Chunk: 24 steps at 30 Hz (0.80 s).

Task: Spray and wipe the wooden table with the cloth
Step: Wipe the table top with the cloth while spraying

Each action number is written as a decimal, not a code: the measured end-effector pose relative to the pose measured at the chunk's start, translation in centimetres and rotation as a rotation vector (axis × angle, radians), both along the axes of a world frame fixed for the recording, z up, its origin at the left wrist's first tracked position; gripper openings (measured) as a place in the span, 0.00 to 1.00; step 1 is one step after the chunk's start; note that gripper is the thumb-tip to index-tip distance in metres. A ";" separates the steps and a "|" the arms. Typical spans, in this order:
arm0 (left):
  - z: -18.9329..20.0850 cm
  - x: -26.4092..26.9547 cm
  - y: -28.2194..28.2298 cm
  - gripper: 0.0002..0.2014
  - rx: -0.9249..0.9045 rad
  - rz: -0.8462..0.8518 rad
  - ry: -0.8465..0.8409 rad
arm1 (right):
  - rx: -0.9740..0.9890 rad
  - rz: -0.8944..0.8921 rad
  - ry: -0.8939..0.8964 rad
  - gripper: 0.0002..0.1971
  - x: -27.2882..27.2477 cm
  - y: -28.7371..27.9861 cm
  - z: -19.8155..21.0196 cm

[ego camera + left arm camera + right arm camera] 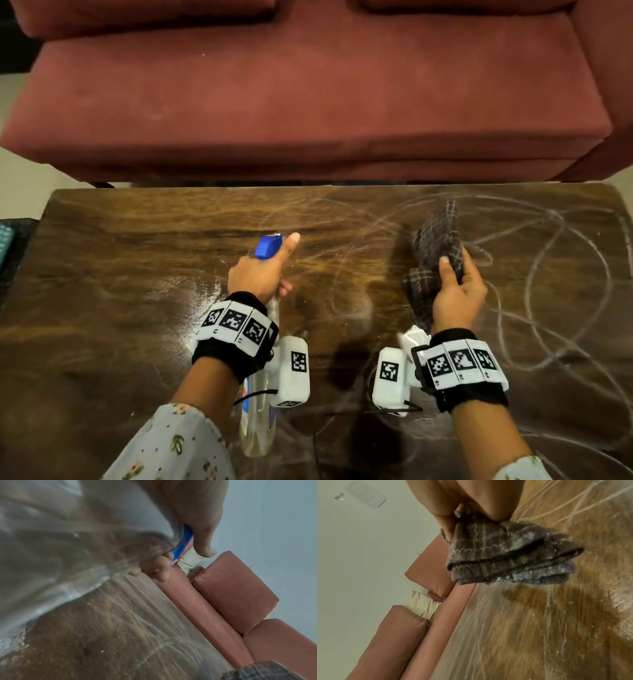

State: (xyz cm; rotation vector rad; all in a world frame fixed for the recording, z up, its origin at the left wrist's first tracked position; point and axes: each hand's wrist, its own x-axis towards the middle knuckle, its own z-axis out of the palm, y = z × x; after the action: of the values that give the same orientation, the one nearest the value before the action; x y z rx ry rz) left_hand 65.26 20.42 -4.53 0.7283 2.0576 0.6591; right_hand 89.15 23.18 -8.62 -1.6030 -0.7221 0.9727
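Cloth (436,253) hangs folded in my right hand (457,294), thumb and fingers pinched round its near edge, lifted clear of the bench (137,260). In the right wrist view it is a thick plaid wad (510,557) with pale dust on its lower folds, and its shadow falls on the wood below, so I judge it is off the surface, not touching. Its long axis runs from my palm out toward twelve o'clock, toward the red sofa (308,102) beyond the far edge.

My left hand (260,274) is wrapped round the neck of the spray bottle (258,421), index finger stretched forward beside the blue nozzle (269,247). The bottle's clear body runs back under my wrist toward six o'clock, the nozzle aimed at about twelve. I cannot tell whether any finger is on the trigger: the left wrist view is mostly filled by the blurred bottle.

The two hands sit side by side, well apart, over the near middle of the bench, bottle at nine o'clock of the cloth. White chalky scribbles loop across the wood, thickest from one to four o'clock of the right hand and just beside it; fainter streaks lie ahead of the nozzle. A wet-looking sheen shows near the left wrist.

I judge the next stroke belongs to the right hand, since it is nearer the heavy marks: drop the cloth flat and sweep toward three o'clock. The nozzle would need swinging right to wet that patch first.
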 end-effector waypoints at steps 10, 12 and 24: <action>-0.8 -2.9 1.1 0.20 0.104 0.130 -0.155 | -0.058 0.454 -0.412 0.26 -2.6 1.2 -2.5; -1.1 -4.2 1.4 0.17 0.144 0.172 -0.172 | -0.272 0.719 -0.626 0.29 -3.1 1.5 -4.8; -2.0 -14.4 1.6 0.22 0.136 0.112 -0.243 | -0.408 1.161 -1.065 0.33 -16.6 6.4 -6.7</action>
State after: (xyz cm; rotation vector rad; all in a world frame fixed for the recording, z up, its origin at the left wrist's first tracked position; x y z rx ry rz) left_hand 50.90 22.01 -6.54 0.5803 1.8528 0.9131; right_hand 72.54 29.58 -15.29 -2.0211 -2.4974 0.9939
